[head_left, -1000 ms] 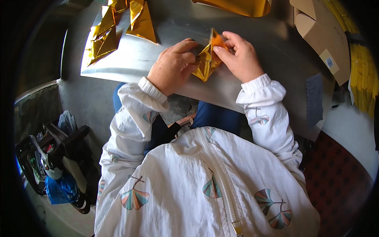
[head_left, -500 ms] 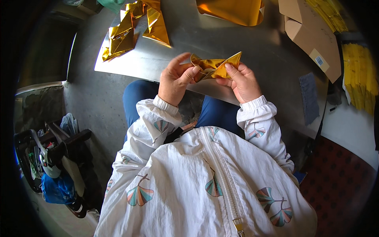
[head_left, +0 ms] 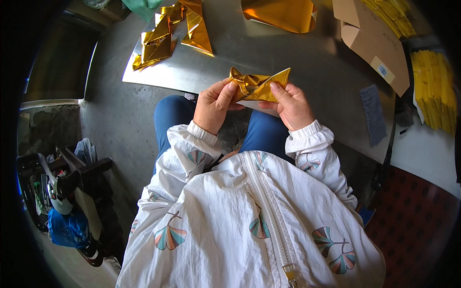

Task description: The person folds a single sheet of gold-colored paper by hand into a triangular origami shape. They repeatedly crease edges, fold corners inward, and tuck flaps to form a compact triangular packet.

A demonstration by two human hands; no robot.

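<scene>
A folded piece of gold foil paper (head_left: 258, 86) is held between my two hands, above the table's near edge. My left hand (head_left: 214, 103) grips its left end, thumb in front and the fingers partly hidden behind. On the other end, my right hand (head_left: 292, 104) pinches the paper below a pointed corner. The middle of the piece is creased and hollow, with a little pale lining showing. Folded gold foil pieces (head_left: 156, 42) lie in a heap at the table's far left, beside a long pointed one (head_left: 196, 32).
A larger gold foil sheet (head_left: 281, 14) lies at the far side of the metal table (head_left: 230, 50). To the right are an open cardboard box (head_left: 370, 45), a grey-blue cloth (head_left: 373, 115) and stacked yellow bundles (head_left: 433, 91). A dark chair (head_left: 79, 175) holding bags stands at left.
My left fingers have closed more around the left end of the foil piece, whose hollow looks flatter. The whole view has shifted slightly.
</scene>
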